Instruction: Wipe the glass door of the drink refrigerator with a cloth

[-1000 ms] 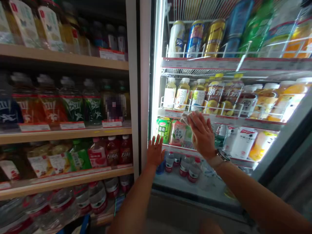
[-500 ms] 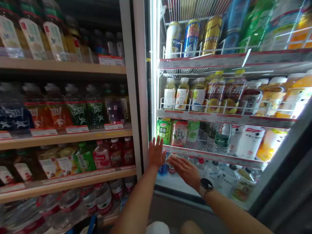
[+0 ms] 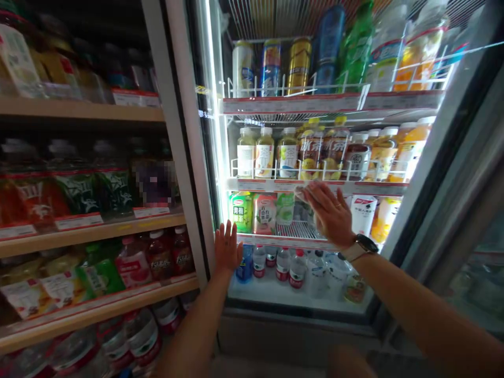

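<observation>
My left hand lies flat with fingers spread, at the left edge of a lit drinks fridge's glass door. My right hand, wearing a dark round watch on its wrist, is in front of the third shelf. Under its fingertips a crumpled whitish cloth is pressed to the glass; whether it is cloth or tissue is hard to tell. Behind the glass near my left hand stand a green drink carton and a reddish one. My right hand hides part of the bottles behind it.
Wooden shelves with bottled drinks and price tags stand on the left, beyond a grey upright frame. Inside the fridge, wire racks hold cans and bottles. Small red-capped bottles stand at the bottom. A dark door frame borders the right.
My right hand has moved up and to the right across the glass with the cloth, away from my left hand. My left hand stays at the door's left edge. The view has turned right.
</observation>
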Demonstrator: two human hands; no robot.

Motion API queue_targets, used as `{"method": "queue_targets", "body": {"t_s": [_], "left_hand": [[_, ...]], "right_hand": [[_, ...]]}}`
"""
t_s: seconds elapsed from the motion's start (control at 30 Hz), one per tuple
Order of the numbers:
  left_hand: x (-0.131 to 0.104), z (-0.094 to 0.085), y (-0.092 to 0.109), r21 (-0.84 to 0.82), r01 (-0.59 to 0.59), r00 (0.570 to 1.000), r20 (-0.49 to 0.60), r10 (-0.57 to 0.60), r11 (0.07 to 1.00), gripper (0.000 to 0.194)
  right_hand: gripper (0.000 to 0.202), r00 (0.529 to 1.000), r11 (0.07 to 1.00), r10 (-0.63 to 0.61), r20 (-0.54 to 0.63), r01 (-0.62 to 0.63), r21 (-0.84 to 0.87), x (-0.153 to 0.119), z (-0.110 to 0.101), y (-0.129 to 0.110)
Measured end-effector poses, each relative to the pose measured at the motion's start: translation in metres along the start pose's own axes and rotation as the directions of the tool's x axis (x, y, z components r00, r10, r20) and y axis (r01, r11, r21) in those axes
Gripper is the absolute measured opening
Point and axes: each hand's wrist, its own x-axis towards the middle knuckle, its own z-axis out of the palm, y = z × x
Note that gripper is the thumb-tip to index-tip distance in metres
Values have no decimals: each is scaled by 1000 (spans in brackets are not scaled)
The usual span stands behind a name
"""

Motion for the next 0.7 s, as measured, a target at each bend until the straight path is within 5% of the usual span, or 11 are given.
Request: {"method": "queue_targets", "body": {"t_s": [0.17,0.57,0.7], "left_hand": [[0,3,-3,-48,25,1000,16,-24,999,67],[-3,7,-5,-6,50,999,18,-50,999,64],[1,3,-2,16,36,999,10,-36,999,66]], "right_hand": [[64,993,995,99,-65,-97,23,-24,-5,17],[60,950,956,293,-109,-290,42,-132,22,-53],[61,952,953,300,-54,-297,67,-147,21,-60]]}}
